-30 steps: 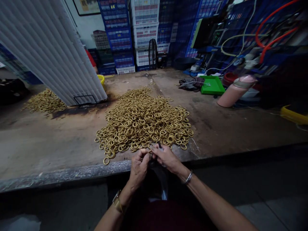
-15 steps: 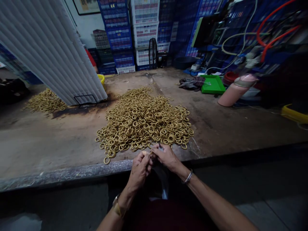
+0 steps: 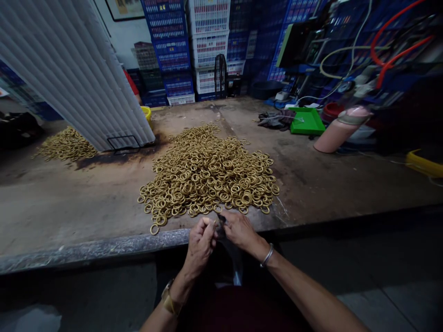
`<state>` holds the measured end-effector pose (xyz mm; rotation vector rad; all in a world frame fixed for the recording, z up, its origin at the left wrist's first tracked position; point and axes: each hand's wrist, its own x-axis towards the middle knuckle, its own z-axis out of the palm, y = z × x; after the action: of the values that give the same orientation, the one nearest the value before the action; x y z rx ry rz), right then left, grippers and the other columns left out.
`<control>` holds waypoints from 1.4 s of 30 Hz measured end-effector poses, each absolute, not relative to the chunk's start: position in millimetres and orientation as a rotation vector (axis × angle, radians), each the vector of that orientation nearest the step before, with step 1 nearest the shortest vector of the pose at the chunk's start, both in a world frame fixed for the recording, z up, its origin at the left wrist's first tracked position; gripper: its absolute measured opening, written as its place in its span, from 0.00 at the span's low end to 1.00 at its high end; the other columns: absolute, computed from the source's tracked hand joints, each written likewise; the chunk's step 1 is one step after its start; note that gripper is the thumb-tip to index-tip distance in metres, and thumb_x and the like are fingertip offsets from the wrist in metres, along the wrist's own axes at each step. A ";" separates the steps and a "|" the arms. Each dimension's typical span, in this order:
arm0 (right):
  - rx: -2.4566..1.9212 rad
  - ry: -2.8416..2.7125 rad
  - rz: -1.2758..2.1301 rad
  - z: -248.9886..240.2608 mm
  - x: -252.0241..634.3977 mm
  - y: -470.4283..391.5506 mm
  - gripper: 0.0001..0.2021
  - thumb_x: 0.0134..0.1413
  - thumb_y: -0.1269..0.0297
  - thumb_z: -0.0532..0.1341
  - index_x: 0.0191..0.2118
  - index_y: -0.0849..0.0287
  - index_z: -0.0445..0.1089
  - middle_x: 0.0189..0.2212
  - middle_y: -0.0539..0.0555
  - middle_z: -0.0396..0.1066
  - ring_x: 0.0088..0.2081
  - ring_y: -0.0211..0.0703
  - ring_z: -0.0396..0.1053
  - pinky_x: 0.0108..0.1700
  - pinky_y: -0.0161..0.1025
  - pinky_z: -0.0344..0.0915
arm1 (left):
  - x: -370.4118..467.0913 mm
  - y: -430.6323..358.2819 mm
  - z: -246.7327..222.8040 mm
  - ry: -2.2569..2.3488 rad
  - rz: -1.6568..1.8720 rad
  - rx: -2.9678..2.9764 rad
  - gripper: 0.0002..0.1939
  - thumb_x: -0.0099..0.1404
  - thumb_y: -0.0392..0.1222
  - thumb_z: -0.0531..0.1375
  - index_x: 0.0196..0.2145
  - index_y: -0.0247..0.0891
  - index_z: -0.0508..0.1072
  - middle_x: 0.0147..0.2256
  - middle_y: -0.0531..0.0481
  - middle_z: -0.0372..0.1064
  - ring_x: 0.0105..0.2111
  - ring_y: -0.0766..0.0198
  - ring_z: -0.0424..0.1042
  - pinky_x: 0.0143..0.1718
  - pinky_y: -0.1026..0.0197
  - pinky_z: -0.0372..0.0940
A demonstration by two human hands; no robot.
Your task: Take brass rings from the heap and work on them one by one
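A large heap of brass-coloured rings (image 3: 211, 173) lies on the worktable (image 3: 86, 203), reaching close to its front edge. My left hand (image 3: 201, 237) is closed at that edge, a small ring pinched between thumb and fingers, seen nearly edge-on. Beside it on the right, my right hand (image 3: 239, 230) is wrapped round a small dark tool (image 3: 220, 216), whose tip points toward the heap and my left fingertips. The tool's exact shape is too dark to tell.
A tall pale corrugated panel (image 3: 79, 78) leans at the left, near a smaller ring pile (image 3: 65, 145). A green tray (image 3: 307, 121), dark gloves (image 3: 275, 120) and a pink bottle (image 3: 341, 131) stand at the right. Crates are stacked behind.
My right hand has turned and drawn slightly away from my left fingertips, and the dark tool shows more clearly. My left hand has barely moved.
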<state>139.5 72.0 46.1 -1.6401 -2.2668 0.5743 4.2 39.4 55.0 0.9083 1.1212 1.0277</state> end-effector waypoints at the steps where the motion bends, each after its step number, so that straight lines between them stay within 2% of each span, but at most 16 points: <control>1: -1.675 -2.255 0.556 45.7 140.3 74.4 0.14 0.47 0.73 0.51 0.40 0.57 0.66 0.29 0.52 0.71 0.32 0.39 0.66 0.31 0.32 0.52 | 3.8 37.7 56.5 1.087 1.024 0.876 0.16 0.56 0.53 0.56 0.25 0.37 0.62 0.17 0.58 0.57 0.13 0.76 0.52 0.13 0.72 0.46; 5: -1.741 -2.185 0.491 43.6 139.8 81.9 0.13 0.51 0.69 0.50 0.42 0.56 0.65 0.33 0.53 0.71 0.35 0.39 0.67 0.34 0.32 0.53 | 2.3 35.8 58.3 0.889 1.054 0.632 0.15 0.55 0.52 0.58 0.27 0.37 0.62 0.22 0.56 0.61 0.15 0.76 0.54 0.14 0.71 0.48; 9: -1.851 -2.131 0.407 44.7 131.3 84.8 0.10 0.54 0.63 0.51 0.41 0.57 0.63 0.32 0.53 0.71 0.34 0.41 0.68 0.32 0.33 0.52 | 0.4 39.7 55.7 0.811 1.077 0.492 0.14 0.54 0.49 0.59 0.27 0.34 0.64 0.28 0.50 0.66 0.19 0.74 0.59 0.15 0.70 0.51; 14: -1.868 -2.203 0.339 45.7 124.9 85.7 0.09 0.55 0.61 0.51 0.39 0.57 0.61 0.33 0.54 0.70 0.35 0.43 0.67 0.33 0.35 0.52 | -4.1 42.9 55.5 0.770 1.094 0.422 0.11 0.53 0.45 0.60 0.30 0.36 0.64 0.27 0.51 0.66 0.20 0.71 0.62 0.16 0.70 0.52; 17: -1.841 -2.201 0.338 42.4 126.7 86.0 0.09 0.55 0.61 0.51 0.40 0.57 0.61 0.36 0.55 0.69 0.38 0.43 0.66 0.35 0.35 0.52 | -8.8 45.5 55.5 0.703 1.055 0.340 0.13 0.51 0.42 0.60 0.35 0.37 0.65 0.26 0.53 0.64 0.21 0.71 0.62 0.17 0.71 0.53; 22: -1.740 -2.176 0.351 37.8 134.1 87.4 0.06 0.54 0.64 0.52 0.37 0.58 0.62 0.37 0.54 0.67 0.37 0.40 0.65 0.35 0.33 0.54 | -11.8 50.6 53.0 0.701 1.053 0.249 0.11 0.50 0.43 0.62 0.25 0.34 0.65 0.25 0.52 0.63 0.23 0.71 0.62 0.16 0.72 0.52; 25: -1.623 -2.148 0.389 37.5 140.5 86.4 0.06 0.54 0.67 0.51 0.36 0.58 0.64 0.33 0.53 0.69 0.35 0.39 0.65 0.35 0.33 0.54 | -8.5 53.4 51.4 0.787 1.101 0.365 0.12 0.50 0.43 0.63 0.24 0.34 0.64 0.24 0.53 0.63 0.22 0.71 0.62 0.15 0.72 0.51; 31: -1.365 -2.097 0.696 49.0 148.9 78.8 0.07 0.53 0.66 0.51 0.29 0.58 0.65 0.23 0.48 0.65 0.24 0.34 0.60 0.29 0.31 0.54 | -0.4 56.1 54.4 1.146 1.113 0.886 0.14 0.53 0.46 0.59 0.35 0.35 0.68 0.21 0.55 0.62 0.16 0.73 0.58 0.14 0.71 0.51; 35: -1.296 -1.957 0.970 58.7 146.1 76.0 0.09 0.52 0.64 0.52 0.25 0.59 0.63 0.19 0.47 0.61 0.23 0.33 0.58 0.27 0.31 0.54 | 2.0 54.6 57.0 1.172 1.075 1.013 0.10 0.54 0.45 0.59 0.28 0.35 0.70 0.17 0.58 0.58 0.15 0.74 0.54 0.17 0.70 0.51; 37: -1.307 -1.785 1.185 59.1 142.5 75.2 0.10 0.51 0.62 0.53 0.23 0.59 0.61 0.17 0.45 0.59 0.20 0.31 0.56 0.24 0.30 0.53 | 2.9 53.4 55.6 1.192 1.117 1.022 0.09 0.54 0.45 0.59 0.25 0.35 0.69 0.18 0.57 0.59 0.16 0.74 0.55 0.18 0.70 0.52; 42: -1.282 -1.244 1.692 49.6 133.7 73.0 0.13 0.48 0.53 0.53 0.25 0.57 0.56 0.15 0.42 0.59 0.12 0.27 0.47 0.14 0.27 0.43 | 5.3 49.5 48.2 1.192 1.168 0.984 0.12 0.55 0.48 0.58 0.28 0.35 0.68 0.19 0.56 0.60 0.17 0.74 0.55 0.18 0.71 0.52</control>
<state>133.7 73.0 49.6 -1.2817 -1.2442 1.6924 5.3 49.5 48.2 0.9838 1.1919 1.1684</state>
